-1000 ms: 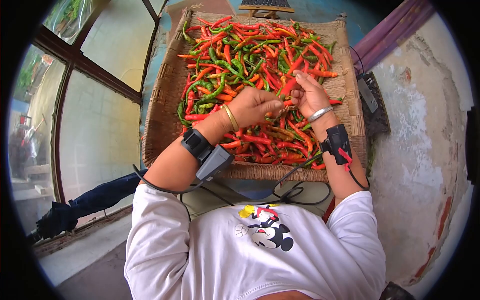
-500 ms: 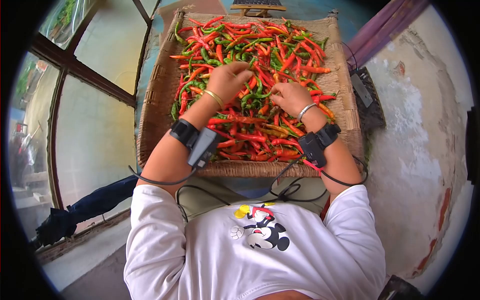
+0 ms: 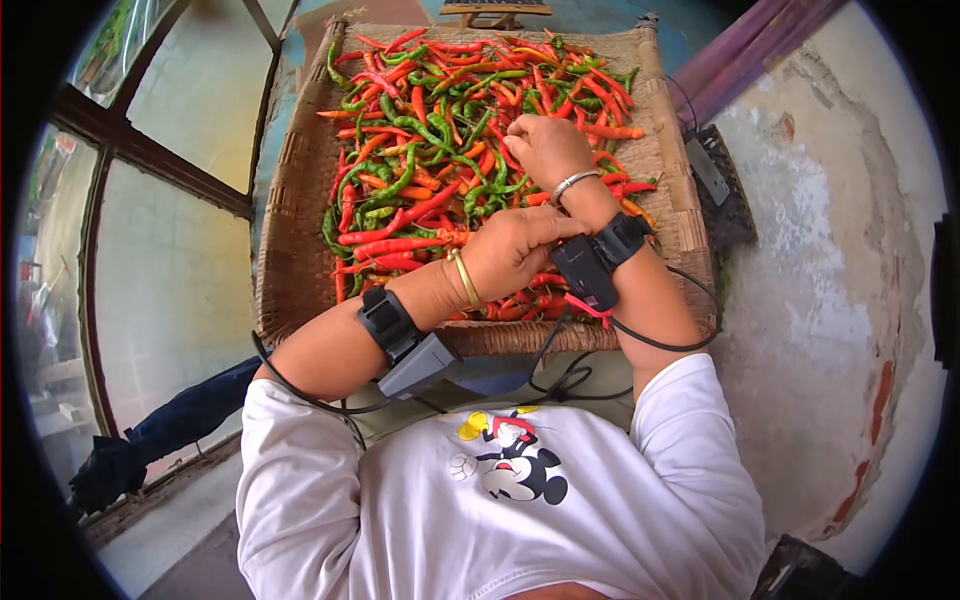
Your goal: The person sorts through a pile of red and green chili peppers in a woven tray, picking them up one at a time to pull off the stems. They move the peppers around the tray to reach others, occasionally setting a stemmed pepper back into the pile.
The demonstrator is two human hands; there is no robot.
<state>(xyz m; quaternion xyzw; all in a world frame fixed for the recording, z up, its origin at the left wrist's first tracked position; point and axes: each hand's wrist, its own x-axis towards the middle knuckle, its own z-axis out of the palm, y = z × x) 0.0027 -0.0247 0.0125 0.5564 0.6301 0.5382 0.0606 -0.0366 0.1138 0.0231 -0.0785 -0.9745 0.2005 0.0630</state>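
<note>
Red and green chili peppers lie in a thick layer on a shallow woven tray in front of me. My left hand, with a gold bangle, is over the near part of the peppers. Its fingers are pressed together and reach toward the black device strapped to my right wrist, crossing just below the silver bracelet. My right hand hovers over the right-middle of the peppers, fingers curled in a pinch. What either hand's fingertips hold, if anything, is hidden.
A framed window stands at left, with a dark folded umbrella below it. Black cables hang between my forearms and lap. On the right is a peeling wall. A small wooden stand is beyond the tray.
My left hand has moved right and toward me, from the middle of the peppers to beside my right wrist. My right hand has shifted farther out and slightly left. The view has shifted slightly.
</note>
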